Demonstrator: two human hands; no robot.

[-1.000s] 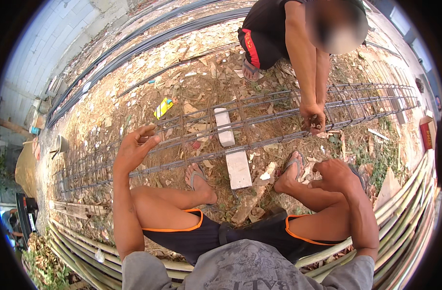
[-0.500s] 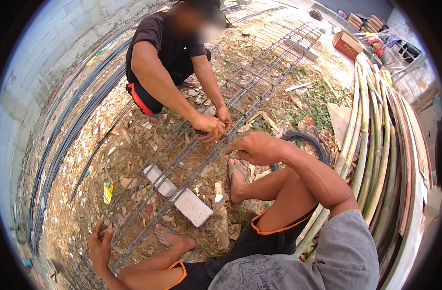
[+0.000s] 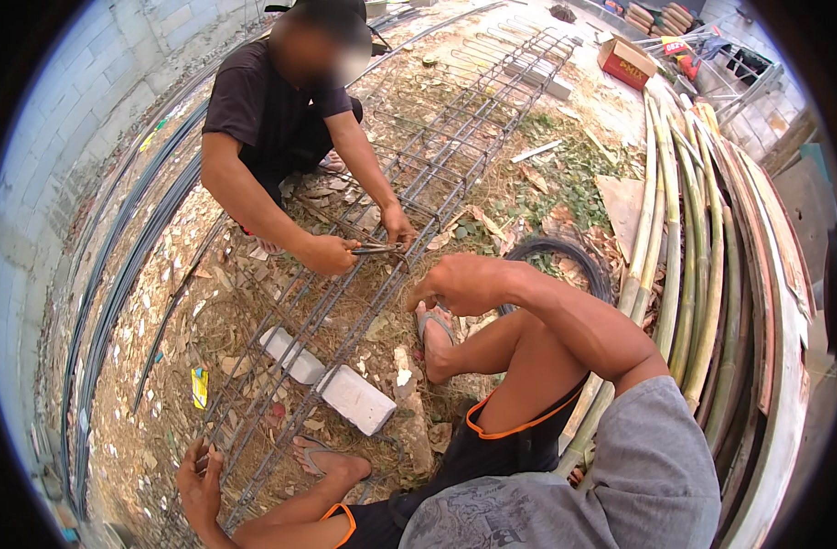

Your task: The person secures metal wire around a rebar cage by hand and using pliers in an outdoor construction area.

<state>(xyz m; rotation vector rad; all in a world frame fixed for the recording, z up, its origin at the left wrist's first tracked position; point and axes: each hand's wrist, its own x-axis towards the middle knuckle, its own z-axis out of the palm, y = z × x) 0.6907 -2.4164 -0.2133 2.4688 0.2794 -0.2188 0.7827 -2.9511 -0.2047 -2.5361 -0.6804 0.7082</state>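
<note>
- One box [image 3: 627, 62] sits far off to the right, red and brown; you cannot tell what is in it.
- The long metal cage [image 3: 364, 317] lies on the ground in front of you. Its long side runs from near left to far right.
- Your left hand [image 3: 201, 489] is by the near left part of the cage. Its fingers are bent, with the thumb next to them; you cannot tell if they touch a bar.
- Your right hand [image 3: 464, 284] is over your right foot [image 3: 435, 331], just to the right of the cage. Its fingers bend down; you cannot tell if they pinch something.
- One other person [image 3: 277, 123] squats on the left side of the cage, farther off. That person's nearer hand [image 3: 332, 255] grips one pair of pliers [image 3: 375, 249], and the far hand [image 3: 398, 223] is at the bars.
- Two pale blocks are near you: one block [image 3: 290, 355] under the cage, one block [image 3: 356, 400] at its right edge.
- One yellow packet [image 3: 200, 389] lies left of the cage.
- One ring of black wire [image 3: 594, 263] lies to your right.
- Many bamboo poles [image 3: 672, 265] lie farther right.
</note>
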